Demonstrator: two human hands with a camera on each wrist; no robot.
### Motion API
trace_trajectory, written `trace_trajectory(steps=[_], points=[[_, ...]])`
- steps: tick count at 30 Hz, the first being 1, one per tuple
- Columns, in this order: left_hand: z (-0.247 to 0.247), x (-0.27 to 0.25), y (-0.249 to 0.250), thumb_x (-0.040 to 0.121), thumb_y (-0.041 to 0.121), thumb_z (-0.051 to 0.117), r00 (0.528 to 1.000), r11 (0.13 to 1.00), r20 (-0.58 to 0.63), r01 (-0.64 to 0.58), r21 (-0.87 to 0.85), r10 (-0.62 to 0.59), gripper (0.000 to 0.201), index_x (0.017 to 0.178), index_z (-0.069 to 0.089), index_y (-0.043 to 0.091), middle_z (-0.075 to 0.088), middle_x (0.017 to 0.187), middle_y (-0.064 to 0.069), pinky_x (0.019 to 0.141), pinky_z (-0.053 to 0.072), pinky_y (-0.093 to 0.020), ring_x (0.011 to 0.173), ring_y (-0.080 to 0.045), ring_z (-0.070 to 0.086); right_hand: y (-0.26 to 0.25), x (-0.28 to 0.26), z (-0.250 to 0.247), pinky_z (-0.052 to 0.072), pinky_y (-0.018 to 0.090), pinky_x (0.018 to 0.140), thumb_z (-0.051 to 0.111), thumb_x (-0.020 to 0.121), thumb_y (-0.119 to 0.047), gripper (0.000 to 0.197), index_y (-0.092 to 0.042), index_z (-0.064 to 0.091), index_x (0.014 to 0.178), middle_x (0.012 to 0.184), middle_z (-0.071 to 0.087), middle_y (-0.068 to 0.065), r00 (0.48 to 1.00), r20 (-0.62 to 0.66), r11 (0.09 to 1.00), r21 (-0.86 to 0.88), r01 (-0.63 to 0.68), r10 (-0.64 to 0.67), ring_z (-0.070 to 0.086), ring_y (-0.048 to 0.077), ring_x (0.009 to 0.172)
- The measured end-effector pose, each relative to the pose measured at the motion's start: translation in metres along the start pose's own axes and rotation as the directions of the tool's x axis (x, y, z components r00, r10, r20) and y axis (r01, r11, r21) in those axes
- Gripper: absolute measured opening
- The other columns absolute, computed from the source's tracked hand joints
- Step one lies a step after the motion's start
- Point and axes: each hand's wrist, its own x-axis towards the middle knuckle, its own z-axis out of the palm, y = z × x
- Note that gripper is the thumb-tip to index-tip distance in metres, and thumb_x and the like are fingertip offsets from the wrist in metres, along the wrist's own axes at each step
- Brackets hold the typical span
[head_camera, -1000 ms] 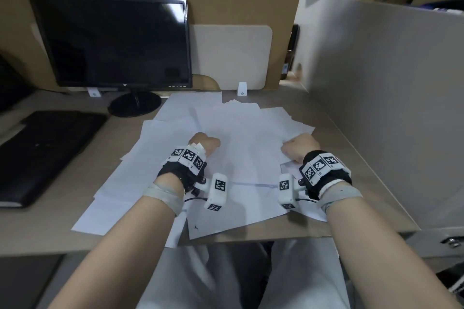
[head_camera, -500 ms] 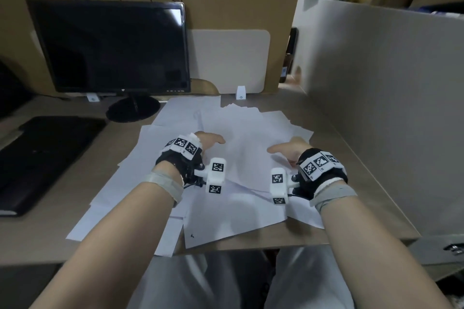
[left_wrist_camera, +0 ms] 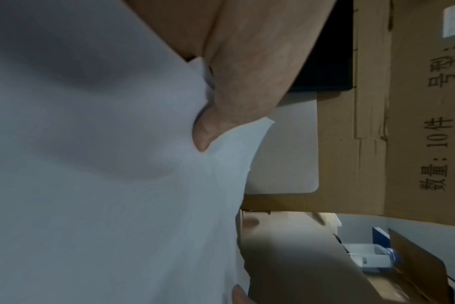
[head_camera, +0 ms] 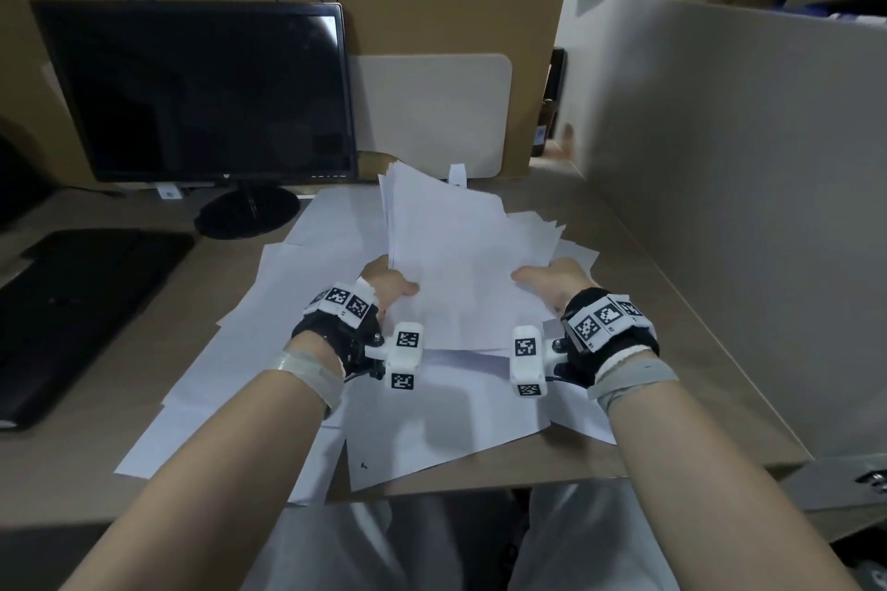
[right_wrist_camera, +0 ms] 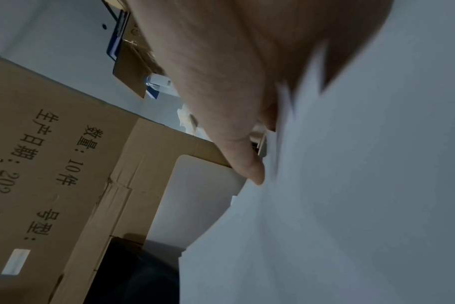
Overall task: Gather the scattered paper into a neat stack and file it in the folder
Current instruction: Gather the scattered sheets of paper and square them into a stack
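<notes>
Hands both gripping a bunch of white paper sheets (head_camera: 446, 264), left hand (head_camera: 384, 290) and right hand (head_camera: 552, 286) on its side edges, tilted up above loose white sheets (head_camera: 240, 360) on the brown table (head_camera: 662, 341).

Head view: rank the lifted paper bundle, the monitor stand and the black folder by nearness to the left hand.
1. Lifted paper bundle, gripped by the left hand.
2. Monitor stand, behind and to its left.
3. Black folder, far left on the desk.
</notes>
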Motion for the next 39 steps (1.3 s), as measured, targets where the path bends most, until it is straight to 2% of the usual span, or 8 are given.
trace_trajectory(steps=[5,8,13,16,23,28,34,39], points=[[-0.016,-0.005,-0.020,0.084,-0.004,0.066,0.995,0.920,-0.075,-0.094,-0.380,0.071,0.048,0.128,0.055,0.009,0.066,0.120,-0.011,0.100,0.048,-0.047,0.112,-0.030,0.062,-0.006,0.004,0.009,0.052,0.030,0.068,0.077,0.075,-0.050,0.058,-0.010,0.061,0.114,0.095,0.065,0.003,0.997,0.076,0.990,0.141,-0.007,-0.004,0.063,0.019,0.080],[-0.024,-0.011,-0.023,0.083,-0.006,0.066,0.985,0.862,-0.097,-0.174,-0.476,0.146,0.046,0.124,0.057,0.014,0.069,0.113,-0.008,0.093,0.052,-0.046,0.104,-0.028,0.065,0.002,0.021,0.019,0.054,0.050,0.092,0.088,0.052,-0.057,0.079,-0.016,0.065,0.116,0.108,0.072,0.004,0.993,0.113,0.976,0.219,0.003,-0.029,0.070,0.028,0.101],[-0.040,-0.022,-0.011,0.077,-0.017,0.067,0.948,0.820,-0.156,-0.318,-0.475,0.277,0.051,0.116,0.060,0.014,0.072,0.096,0.001,0.074,0.059,-0.031,0.090,-0.021,0.070,-0.024,-0.011,0.026,0.057,0.039,0.085,0.070,0.086,0.002,0.018,-0.009,0.069,0.101,0.112,0.071,0.016,0.972,0.050,0.919,0.341,0.197,-0.227,0.069,0.028,0.094],[-0.050,-0.026,0.004,0.076,-0.014,0.069,0.918,0.829,-0.220,-0.394,-0.398,0.331,0.053,0.123,0.056,0.008,0.069,0.108,-0.004,0.080,0.056,-0.028,0.097,-0.021,0.067,-0.040,-0.017,0.027,0.055,0.038,0.089,0.064,0.094,-0.013,0.006,-0.014,0.067,0.100,0.113,0.071,0.012,0.953,-0.039,0.887,0.357,0.294,-0.300,0.068,0.026,0.095],[-0.062,-0.029,0.015,0.065,-0.008,0.076,0.858,0.830,-0.361,-0.475,-0.291,0.365,0.065,0.124,0.056,0.013,0.067,0.117,-0.001,0.100,0.049,-0.039,0.110,-0.020,0.064,-0.064,-0.033,0.027,0.041,0.028,0.105,0.038,0.105,-0.041,0.045,-0.013,0.054,0.137,0.129,0.061,-0.004,0.896,-0.207,0.816,0.372,0.443,-0.392,0.056,0.014,0.118],[-0.066,-0.047,0.028,0.068,-0.019,0.059,0.792,0.789,-0.476,-0.547,-0.278,0.381,0.033,0.091,0.060,0.005,0.064,0.081,-0.001,0.062,0.050,-0.013,0.077,-0.017,0.060,-0.074,-0.039,0.026,0.030,0.012,0.094,0.038,0.106,-0.040,0.045,-0.018,0.047,0.143,0.129,0.053,-0.014,0.845,-0.242,0.755,0.381,0.534,-0.476,0.046,0.003,0.117],[-0.067,-0.050,0.025,0.065,-0.018,0.056,0.796,0.776,-0.472,-0.551,-0.308,0.379,0.029,0.063,0.050,0.010,0.050,0.055,0.005,0.053,0.040,-0.017,0.052,-0.012,0.045,-0.074,-0.038,0.026,0.026,0.014,0.098,0.031,0.106,-0.045,0.050,-0.017,0.045,0.146,0.128,0.050,-0.014,0.818,-0.214,0.739,0.352,0.574,-0.534,0.042,0.001,0.117],[-0.066,-0.056,0.033,0.072,-0.011,0.059,0.812,0.706,-0.493,-0.546,-0.451,0.313,0.037,0.103,0.054,0.009,0.062,0.085,0.003,0.063,0.048,-0.016,0.075,-0.010,0.059,-0.075,-0.043,0.030,0.038,0.011,0.087,0.054,0.095,-0.054,0.043,-0.037,0.045,0.133,0.116,0.056,-0.033,0.804,-0.190,0.687,0.432,0.584,-0.564,0.055,-0.015,0.103]])
